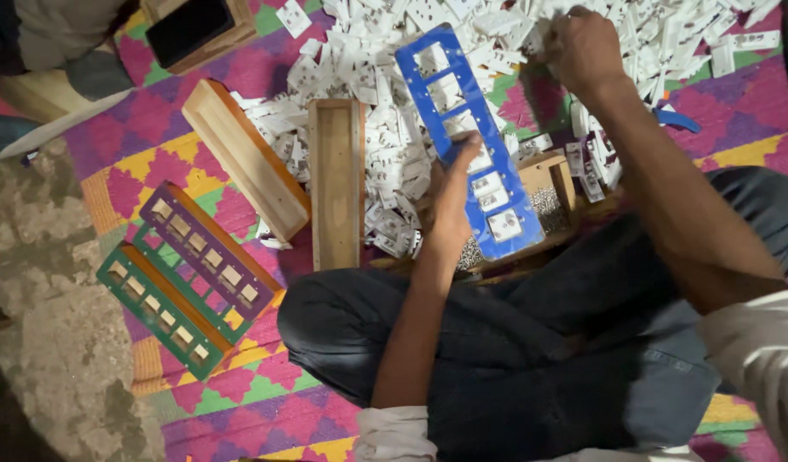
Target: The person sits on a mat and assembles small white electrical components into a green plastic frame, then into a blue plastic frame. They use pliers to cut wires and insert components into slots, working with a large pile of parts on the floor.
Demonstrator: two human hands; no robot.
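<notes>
Holding the blue slotted frame (471,145) with our left hand (452,201), fingers closed around its edge above our lap, we dig our right hand (582,47), fingers curled, into the pile of white socket parts (394,162).

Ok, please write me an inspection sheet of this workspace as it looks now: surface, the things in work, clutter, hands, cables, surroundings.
Surface: patterned woven mat in pink, yellow and green; bare rough floor at its left edge.
Job's things: blue slotted frame, three lower slots filled with white parts; heap of white plastic parts.
Clutter: two empty wooden trays; purple frame and green frame, both on wood bases; black-topped wooden box.
Hands: left hand grips the blue frame; right hand reaches into the heap.
Cables: nothing seen.
Surroundings: another person's clothing, top left.
</notes>
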